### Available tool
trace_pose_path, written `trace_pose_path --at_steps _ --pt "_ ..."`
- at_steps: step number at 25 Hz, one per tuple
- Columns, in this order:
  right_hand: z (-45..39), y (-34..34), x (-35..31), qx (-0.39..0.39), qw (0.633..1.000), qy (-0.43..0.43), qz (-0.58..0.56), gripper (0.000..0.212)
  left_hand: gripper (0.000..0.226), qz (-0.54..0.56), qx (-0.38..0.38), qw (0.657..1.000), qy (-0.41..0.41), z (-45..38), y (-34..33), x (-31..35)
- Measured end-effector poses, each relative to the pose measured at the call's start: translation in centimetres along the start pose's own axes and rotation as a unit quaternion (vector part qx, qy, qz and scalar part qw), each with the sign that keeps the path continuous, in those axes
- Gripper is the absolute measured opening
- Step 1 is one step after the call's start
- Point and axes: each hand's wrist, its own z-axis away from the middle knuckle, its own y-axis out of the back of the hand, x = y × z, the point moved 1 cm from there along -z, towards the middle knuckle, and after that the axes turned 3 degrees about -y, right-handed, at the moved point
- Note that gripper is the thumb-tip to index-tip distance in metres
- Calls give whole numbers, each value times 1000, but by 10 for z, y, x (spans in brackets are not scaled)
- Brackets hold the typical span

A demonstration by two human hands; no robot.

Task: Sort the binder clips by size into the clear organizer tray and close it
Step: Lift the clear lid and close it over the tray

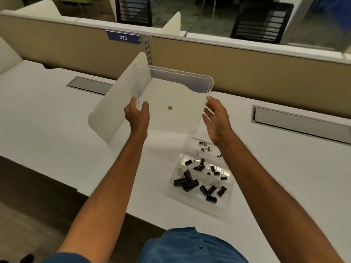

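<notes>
Blue lap (190, 243), open tray (190, 201), left grip (137, 115) and right grip (216, 118) pinching edges of lid (171, 92)

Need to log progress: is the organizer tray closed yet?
Open. Left hand and right hand hold the lid up, off the tray; clips lie uncovered.

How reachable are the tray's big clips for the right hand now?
Likely not yet: right hand and left hand both hold the clear lid aloft. Big clips lie uncovered in the open tray.
</notes>
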Motion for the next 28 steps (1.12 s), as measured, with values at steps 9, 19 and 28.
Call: trace_pose_path --at_steps 9,19,28 --pt "75 122 -22 92 979 70 -170 12 22 354 -220 888 195 86 -10 8" --pt "123 201 82 205 975 -29 -76 40 46 93 -304 939 133 155 6 -80" --pt "99 202 137 353 934 12 54 32 29 -57 -284 954 73 133 -12 -148"
